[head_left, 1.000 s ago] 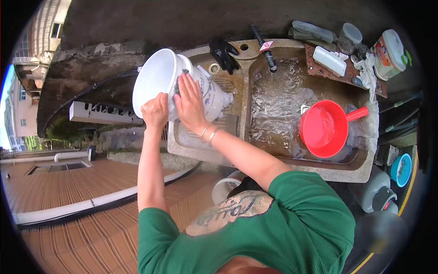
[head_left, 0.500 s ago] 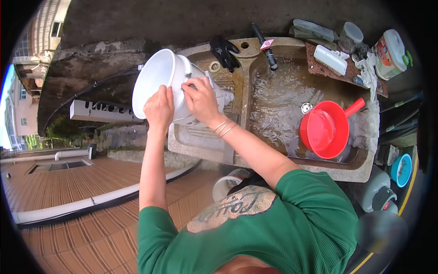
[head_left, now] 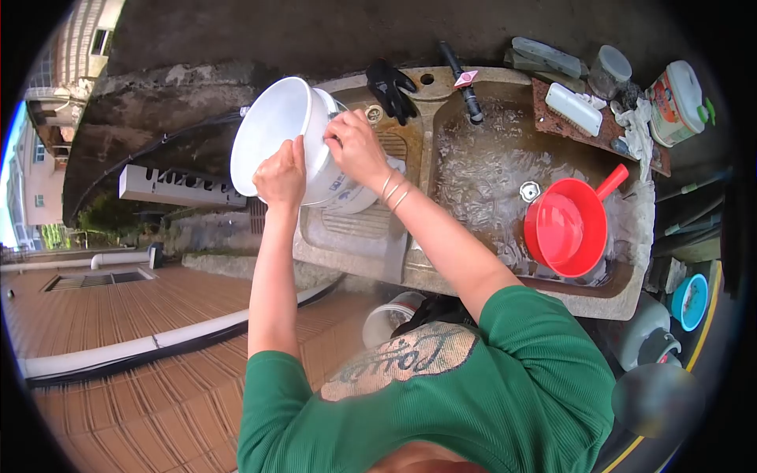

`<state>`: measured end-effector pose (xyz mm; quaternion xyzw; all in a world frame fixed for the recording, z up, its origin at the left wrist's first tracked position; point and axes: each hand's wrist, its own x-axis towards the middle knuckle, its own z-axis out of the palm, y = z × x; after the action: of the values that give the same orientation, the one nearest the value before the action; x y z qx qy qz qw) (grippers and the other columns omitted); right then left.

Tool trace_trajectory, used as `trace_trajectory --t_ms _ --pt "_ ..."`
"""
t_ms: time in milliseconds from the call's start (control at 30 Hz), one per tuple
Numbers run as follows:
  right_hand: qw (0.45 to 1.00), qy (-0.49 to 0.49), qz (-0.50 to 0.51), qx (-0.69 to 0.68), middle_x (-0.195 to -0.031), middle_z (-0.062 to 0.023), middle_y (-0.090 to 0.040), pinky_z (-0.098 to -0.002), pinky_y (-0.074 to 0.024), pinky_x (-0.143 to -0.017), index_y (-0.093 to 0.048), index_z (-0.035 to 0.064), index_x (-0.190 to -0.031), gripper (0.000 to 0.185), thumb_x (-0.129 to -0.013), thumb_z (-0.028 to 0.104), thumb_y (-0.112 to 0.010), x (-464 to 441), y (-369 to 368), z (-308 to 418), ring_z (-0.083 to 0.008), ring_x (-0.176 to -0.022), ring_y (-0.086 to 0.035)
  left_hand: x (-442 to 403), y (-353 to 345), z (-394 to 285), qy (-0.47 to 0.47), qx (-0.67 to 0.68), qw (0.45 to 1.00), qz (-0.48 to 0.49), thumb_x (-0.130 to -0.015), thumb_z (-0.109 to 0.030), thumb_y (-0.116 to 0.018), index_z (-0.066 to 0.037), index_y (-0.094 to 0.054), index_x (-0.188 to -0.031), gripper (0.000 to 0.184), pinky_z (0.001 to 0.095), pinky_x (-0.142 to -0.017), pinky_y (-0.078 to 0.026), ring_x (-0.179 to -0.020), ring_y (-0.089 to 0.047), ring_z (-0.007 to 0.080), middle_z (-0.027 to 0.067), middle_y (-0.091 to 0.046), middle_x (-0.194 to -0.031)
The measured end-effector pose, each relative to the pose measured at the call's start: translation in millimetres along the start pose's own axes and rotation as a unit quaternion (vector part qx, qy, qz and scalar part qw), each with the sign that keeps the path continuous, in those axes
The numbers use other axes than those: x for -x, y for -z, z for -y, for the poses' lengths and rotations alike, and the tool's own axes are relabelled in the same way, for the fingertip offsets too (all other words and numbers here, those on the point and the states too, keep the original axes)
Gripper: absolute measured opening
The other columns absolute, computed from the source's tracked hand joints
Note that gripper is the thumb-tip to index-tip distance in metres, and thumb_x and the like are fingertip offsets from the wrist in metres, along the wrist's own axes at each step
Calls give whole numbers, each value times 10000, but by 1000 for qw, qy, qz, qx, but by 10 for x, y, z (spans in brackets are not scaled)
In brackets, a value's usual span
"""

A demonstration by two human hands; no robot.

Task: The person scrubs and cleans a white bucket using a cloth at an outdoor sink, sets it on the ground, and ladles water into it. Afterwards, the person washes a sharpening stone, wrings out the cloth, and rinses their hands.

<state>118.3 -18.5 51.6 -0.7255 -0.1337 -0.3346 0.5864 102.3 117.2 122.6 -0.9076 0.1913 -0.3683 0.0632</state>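
A white bucket (head_left: 272, 130) is tilted over the left part of the stone sink (head_left: 331, 260), its mouth facing up and to the left. My left hand (head_left: 281, 175) is closed over the near side of its rim. Against the outer wall, just below the rim, my right hand (head_left: 359, 147) is closed with bent fingers. Whatever is inside those fingers, if anything, is hidden. Bracelets circle the right wrist. Beyond this hand lies a black glove (head_left: 389, 88) on the sink's back ledge.
Water stands in the right basin under a black tap (head_left: 465, 87). A red dipper (head_left: 572, 225) sits in that basin. A white brush (head_left: 573, 109) and a rag (head_left: 633, 130) lie on a board; a white jug (head_left: 676, 102) stands farther right. Another bucket (head_left: 386, 319) is below the sink.
The white bucket has turned and shifted slightly, its lower end swinging toward me. My right hand has moved up and right along its outside. My left hand stays at the rim.
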Motion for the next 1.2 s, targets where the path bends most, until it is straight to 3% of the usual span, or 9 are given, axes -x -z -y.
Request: trace_trajectory --t_ms 100,300,567,667,933,1067,1200 --pt "998 45 31 31 -750 -95 -586 -389 -439 -762 -613 55 -700 24 -704 79 -612 126 35 212 -283 -846 -521 2 0 5 4 8 1000 9 -905 -280 -536 -108 -491 -605 349 382 -402 -378 -409 -522 284 93 -496 -465" --pt "995 25 92 35 -737 -88 -553 -378 -427 -777 -584 43 -726 72 -676 8 -624 -532 -9 -442 -305 -797 -515 61 69 -40 5 17 1000 13 -902 -286 -540 -109 -488 -603 351 387 -407 -381 -417 -527 287 100 -494 -468" --pt "999 24 43 -5 -783 -99 -588 -379 -433 -771 -591 48 -729 59 -701 63 -641 -200 65 -213 -298 -822 -525 56 62 -24 8 18 1000 18 -898 -285 -540 -111 -494 -610 339 385 -414 -391 -425 -531 289 100 -500 -478" --pt "997 37 60 -6 -770 -113 -595 -378 -427 -782 -585 43 -703 34 -709 43 -618 -502 2 -466 -311 -830 -529 66 96 -54 7 29 999 15 -898 -288 -538 -112 -495 -613 338 386 -416 -396 -428 -534 289 100 -499 -479" --pt "993 92 44 54 -794 -112 -596 -367 -443 -755 -600 8 -759 40 -720 7 -601 -47 131 22 -296 -813 -519 66 76 -54 15 14 1000 20 -897 -288 -535 -110 -496 -611 339 389 -420 -401 -433 -540 287 98 -505 -481" --pt "995 84 36 38 -805 -105 -601 -360 -438 -755 -606 10 -762 42 -721 8 -601 -312 54 -320 -294 -816 -514 62 42 -28 11 9 1000 17 -899 -288 -530 -110 -496 -610 341 389 -419 -404 -431 -541 289 99 -509 -481" --pt "995 82 35 41 -829 -90 -605 -351 -437 -756 -614 9 -774 67 -708 7 -607 -132 94 -110 -283 -819 -515 18 17 -15 11 10 1000 20 -900 -285 -530 -112 -499 -612 338 386 -419 -403 -432 -540 288 99 -509 -482"
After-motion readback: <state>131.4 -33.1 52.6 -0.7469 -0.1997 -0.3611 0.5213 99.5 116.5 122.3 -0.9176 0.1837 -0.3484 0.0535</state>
